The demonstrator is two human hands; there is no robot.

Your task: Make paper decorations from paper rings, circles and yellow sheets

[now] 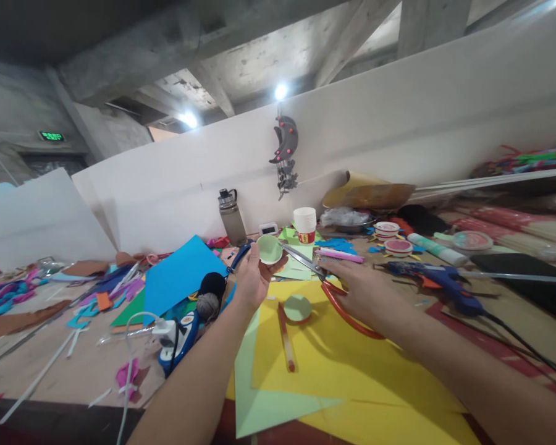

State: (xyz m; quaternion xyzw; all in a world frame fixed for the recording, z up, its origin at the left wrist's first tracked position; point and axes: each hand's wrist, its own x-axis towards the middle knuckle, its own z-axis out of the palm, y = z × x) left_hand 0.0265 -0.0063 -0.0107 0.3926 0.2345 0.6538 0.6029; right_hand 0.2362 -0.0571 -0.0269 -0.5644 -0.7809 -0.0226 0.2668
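- Overhead, shows bare concrete beams with bright lamps beneath.
- Behind the bench, runs to a long white partition, with a dark crescent ornament, pink-dotted, hanging against it.
- At far left, reads EXIT in green on a lit sign, with other characters above too blurred to make out.
- On the brown bench, carries scattered colored scraps, a bright blue sheet at left, and a power strip with a white plug in it.
- At front center, overlaps yellow paper and a pale green sheet; bears a pale green disc, red at its lower edge, just beside a red stick.
- Above the papers, holds a small pale green cup-like piece in the left hand, grip closed about its rim.
- In the right hand, has the grip wrapped around orange-handled scissors, blade tips at the piece's right edge; cannot tell whether touching.
- Farther back, stands a grey bottle near white stacked cups, with a red band at the bottom, lettering too small to read.
- At right, rests a blue glue gun, cannot make out any brand.
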